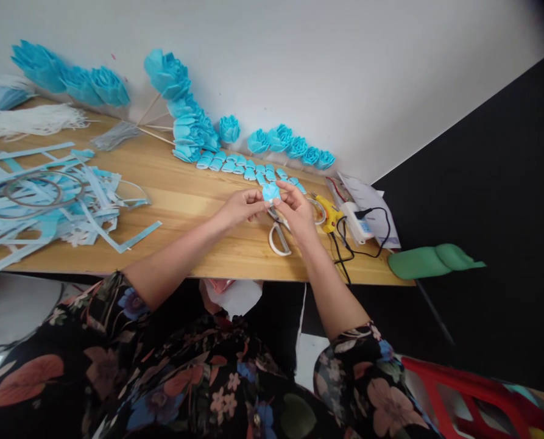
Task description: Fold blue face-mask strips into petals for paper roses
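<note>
Between my two hands is a small light-blue petal-like piece (270, 191), held just above the table. My left hand (244, 205) has its fingers curled and pinched at the piece's lower left side. On the other side, the thumb and fingers of my right hand (298, 212) close around its right edge. Right behind the piece lie rows of similar blue petals (229, 166). Below my hands, a pair of scissors (279, 241) with white handles rests on the wood, partly hidden by my right hand.
Finished-looking blue flowers (166, 74) lean along the wall. Blue and white strips (84, 198) pile up at left, beside white cords (34, 120). At right are a yellow glue gun (329, 213), a white power strip (356, 224) with black cables, and a green bottle (431, 261) at the table's end.
</note>
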Available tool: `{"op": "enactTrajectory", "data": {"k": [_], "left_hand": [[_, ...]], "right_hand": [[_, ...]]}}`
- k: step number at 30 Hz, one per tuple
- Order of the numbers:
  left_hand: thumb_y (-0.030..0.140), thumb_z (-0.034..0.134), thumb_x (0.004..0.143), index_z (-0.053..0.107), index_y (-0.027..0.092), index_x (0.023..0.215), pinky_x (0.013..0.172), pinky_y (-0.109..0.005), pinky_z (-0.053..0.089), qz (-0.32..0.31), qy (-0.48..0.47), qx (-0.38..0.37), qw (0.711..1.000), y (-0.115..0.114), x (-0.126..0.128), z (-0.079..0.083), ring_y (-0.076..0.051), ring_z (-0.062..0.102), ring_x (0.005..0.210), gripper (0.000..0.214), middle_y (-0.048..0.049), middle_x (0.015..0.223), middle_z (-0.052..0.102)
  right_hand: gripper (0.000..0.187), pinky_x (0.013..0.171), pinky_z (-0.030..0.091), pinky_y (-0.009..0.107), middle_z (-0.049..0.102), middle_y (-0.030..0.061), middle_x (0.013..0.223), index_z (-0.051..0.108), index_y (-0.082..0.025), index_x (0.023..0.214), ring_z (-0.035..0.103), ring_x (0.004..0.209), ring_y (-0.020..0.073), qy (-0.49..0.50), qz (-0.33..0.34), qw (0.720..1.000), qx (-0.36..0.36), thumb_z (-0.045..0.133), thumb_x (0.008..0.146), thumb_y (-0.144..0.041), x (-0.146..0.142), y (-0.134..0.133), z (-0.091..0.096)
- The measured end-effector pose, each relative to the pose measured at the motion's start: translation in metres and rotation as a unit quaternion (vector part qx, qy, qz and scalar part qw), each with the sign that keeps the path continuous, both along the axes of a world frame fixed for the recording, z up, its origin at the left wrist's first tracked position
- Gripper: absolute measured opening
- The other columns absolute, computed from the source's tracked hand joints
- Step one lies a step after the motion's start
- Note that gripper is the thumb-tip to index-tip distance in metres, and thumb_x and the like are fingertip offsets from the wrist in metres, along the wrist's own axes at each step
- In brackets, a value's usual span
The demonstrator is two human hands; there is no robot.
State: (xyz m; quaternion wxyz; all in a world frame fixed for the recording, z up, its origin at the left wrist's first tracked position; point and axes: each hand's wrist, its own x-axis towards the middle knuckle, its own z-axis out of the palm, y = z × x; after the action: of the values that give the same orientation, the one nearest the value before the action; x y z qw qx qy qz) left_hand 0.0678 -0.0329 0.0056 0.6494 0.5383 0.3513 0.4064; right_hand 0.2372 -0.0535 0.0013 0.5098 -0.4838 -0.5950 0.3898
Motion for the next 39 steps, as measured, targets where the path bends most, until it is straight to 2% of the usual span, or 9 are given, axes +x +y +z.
{"op": "enactTrajectory", "data": {"k": [11, 18, 21, 25, 28, 30, 32, 36, 39], "left_hand": [[0.024, 0.062, 0.087, 0.058, 0.016, 0.07, 0.05, -0.018, 0.037, 0.053, 0.001, -0.022, 0.998, 0.0, -0.001, 0.002, -0.007, 0.05, 0.053, 0.019, 0.0025, 0.061, 0.058], [0.021, 0.066, 0.085, 0.057, 0.016, 0.066, 0.05, -0.018, 0.036, 0.145, -0.033, -0.015, 0.989, 0.01, -0.006, -0.002, -0.006, 0.048, 0.052, 0.022, 0.0025, 0.061, 0.059], [0.022, 0.064, 0.087, 0.055, 0.016, 0.067, 0.05, -0.018, 0.036, 0.171, -0.056, -0.027, 0.983, 0.013, -0.01, -0.002, -0.006, 0.051, 0.053, 0.023, 0.0008, 0.066, 0.063], [0.024, 0.065, 0.088, 0.052, 0.016, 0.067, 0.05, -0.017, 0.036, 0.173, -0.054, -0.026, 0.983, 0.013, -0.01, -0.001, -0.005, 0.051, 0.052, 0.025, 0.0011, 0.066, 0.062], [0.022, 0.065, 0.088, 0.053, 0.016, 0.069, 0.049, -0.017, 0.036, 0.168, -0.048, -0.031, 0.984, 0.013, -0.009, -0.002, -0.005, 0.051, 0.052, 0.024, 0.001, 0.066, 0.062], [0.02, 0.063, 0.089, 0.054, 0.016, 0.069, 0.048, -0.016, 0.036, 0.16, -0.044, -0.04, 0.985, 0.012, -0.008, -0.002, -0.005, 0.052, 0.052, 0.022, 0.0006, 0.066, 0.063], [0.019, 0.063, 0.089, 0.055, 0.015, 0.069, 0.048, -0.017, 0.036, 0.146, -0.041, -0.049, 0.987, 0.012, -0.007, -0.001, -0.005, 0.053, 0.052, 0.022, 0.0003, 0.066, 0.064], [0.022, 0.065, 0.089, 0.055, 0.015, 0.07, 0.049, -0.018, 0.039, 0.117, -0.042, -0.049, 0.991, 0.009, -0.006, 0.0, -0.006, 0.055, 0.052, 0.023, -0.0014, 0.068, 0.068], [0.024, 0.065, 0.09, 0.058, 0.015, 0.073, 0.051, -0.018, 0.041, 0.109, -0.04, -0.037, 0.993, 0.007, -0.007, 0.001, -0.007, 0.057, 0.053, 0.02, -0.0038, 0.073, 0.072]], "right_hand": [[0.045, 0.071, 0.053, 0.033, 0.065, -0.0019, 0.076, 0.062, -0.026, 0.126, 0.061, 0.07, 0.016, -0.049, -0.005, 0.999, -0.007, 0.069, 0.083, -0.039, 0.0, -0.003, 0.002], [0.038, 0.083, 0.055, 0.036, 0.076, 0.0036, 0.096, 0.065, -0.025, 0.124, 0.069, 0.088, 0.0194, -0.164, -0.042, 0.984, 0.047, 0.062, 0.089, -0.04, 0.011, 0.007, 0.006], [0.027, 0.085, 0.053, 0.038, 0.077, 0.0055, 0.103, 0.071, -0.023, 0.112, 0.069, 0.089, 0.0209, -0.294, -0.055, 0.952, 0.066, 0.06, 0.09, -0.031, 0.02, 0.013, 0.002], [0.02, 0.086, 0.051, 0.04, 0.076, 0.0085, 0.102, 0.074, -0.021, 0.105, 0.066, 0.097, 0.0256, -0.46, -0.031, 0.883, 0.091, 0.059, 0.091, -0.023, 0.016, 0.013, -0.006], [0.019, 0.084, 0.049, 0.038, 0.074, 0.0118, 0.104, 0.073, -0.02, 0.105, 0.064, 0.102, 0.028, -0.526, -0.035, 0.843, 0.107, 0.06, 0.092, -0.025, 0.004, 0.011, -0.011], [0.019, 0.081, 0.048, 0.037, 0.073, 0.0123, 0.103, 0.073, -0.019, 0.102, 0.064, 0.099, 0.0272, -0.538, -0.047, 0.835, 0.105, 0.057, 0.093, -0.025, -0.001, 0.013, -0.015], [0.021, 0.079, 0.046, 0.035, 0.074, 0.0113, 0.1, 0.073, -0.019, 0.099, 0.065, 0.093, 0.0254, -0.519, -0.065, 0.847, 0.095, 0.054, 0.095, -0.025, -0.002, 0.016, -0.02], [0.021, 0.073, 0.045, 0.032, 0.075, 0.0062, 0.088, 0.073, -0.019, 0.093, 0.065, 0.079, 0.0211, -0.395, -0.101, 0.912, 0.049, 0.055, 0.092, -0.031, 0.006, 0.026, -0.032], [0.023, 0.069, 0.045, 0.031, 0.074, 0.0032, 0.078, 0.073, -0.02, 0.087, 0.063, 0.072, 0.0193, -0.32, -0.115, 0.94, 0.018, 0.058, 0.088, -0.037, 0.01, 0.029, -0.037]]}}
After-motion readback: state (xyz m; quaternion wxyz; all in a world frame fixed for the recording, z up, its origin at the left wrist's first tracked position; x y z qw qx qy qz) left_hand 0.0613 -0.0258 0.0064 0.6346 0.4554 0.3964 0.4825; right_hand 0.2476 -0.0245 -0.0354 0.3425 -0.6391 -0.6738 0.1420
